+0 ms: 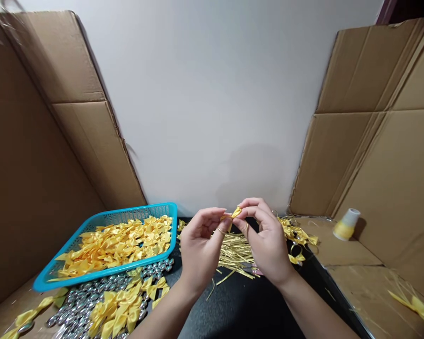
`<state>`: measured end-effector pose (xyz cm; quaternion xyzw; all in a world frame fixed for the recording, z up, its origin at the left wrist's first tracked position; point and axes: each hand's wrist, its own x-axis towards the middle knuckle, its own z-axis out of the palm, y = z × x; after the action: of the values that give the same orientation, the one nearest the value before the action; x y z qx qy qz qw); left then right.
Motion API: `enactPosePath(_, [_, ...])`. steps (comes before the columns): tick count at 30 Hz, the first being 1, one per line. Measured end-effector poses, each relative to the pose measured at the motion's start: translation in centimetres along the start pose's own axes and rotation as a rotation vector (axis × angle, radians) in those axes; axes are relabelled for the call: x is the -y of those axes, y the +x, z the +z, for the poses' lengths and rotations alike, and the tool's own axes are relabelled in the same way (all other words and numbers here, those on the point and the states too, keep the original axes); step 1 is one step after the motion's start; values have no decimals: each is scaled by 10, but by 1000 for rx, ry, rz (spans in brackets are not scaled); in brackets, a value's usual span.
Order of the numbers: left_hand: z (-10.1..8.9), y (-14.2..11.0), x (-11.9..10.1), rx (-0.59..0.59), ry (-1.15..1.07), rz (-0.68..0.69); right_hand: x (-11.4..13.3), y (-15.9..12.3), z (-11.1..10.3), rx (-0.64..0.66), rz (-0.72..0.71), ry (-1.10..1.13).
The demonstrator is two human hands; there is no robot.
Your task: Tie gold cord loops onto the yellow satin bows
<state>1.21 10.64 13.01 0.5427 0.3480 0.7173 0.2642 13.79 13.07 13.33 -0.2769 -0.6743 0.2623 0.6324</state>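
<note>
Between my two hands, above the black tabletop, is a small yellow ribbon bow (pixel 236 212). My left hand (pixel 204 242) pinches its left side with thumb and fingers. The thumb and fingers of my right hand (pixel 266 240) close on its right side. Part of the bow is hidden by the fingertips. Beneath the hands lies a bundle of thin gold twist ties (pixel 233 249), partly covered by my right hand. A turquoise basket (pixel 108 274) filled with yellow bows (pixel 127 242) stands to the left of my left hand.
Silvery beads (pixel 74 306) spread in front of the basket, with a pile of loose bows (pixel 116 310) on them. More yellow ribbon pieces (pixel 297 233) lie right of my hands. A spool of thread (pixel 346 225) stands on cardboard at right. Cardboard panels (pixel 371 75) rise on both sides.
</note>
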Motion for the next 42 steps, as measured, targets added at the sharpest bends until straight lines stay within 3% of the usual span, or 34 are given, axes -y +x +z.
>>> enactPosePath(8, [-7,5,-3,71,72,-76,-5,8,-10,140,103,7])
enactPosePath(18, [-8,9,-11,88,-4,-142,-2,-2,-2,108,215,104])
enactPosePath(24, [-10,-2,-22,53,174,18,7,-6,-1,-7,111,-10])
enactPosePath(27, [-13,-5,-28,116,274,97,13,-8,-1,-54,23,-62])
enactPosePath(33, [-14,-4,-38,179,490,51,19,-12,-1,-81,-70,-131])
enactPosePath(42, [-12,-4,-38,177,575,128,24,-13,0,-36,-30,-170])
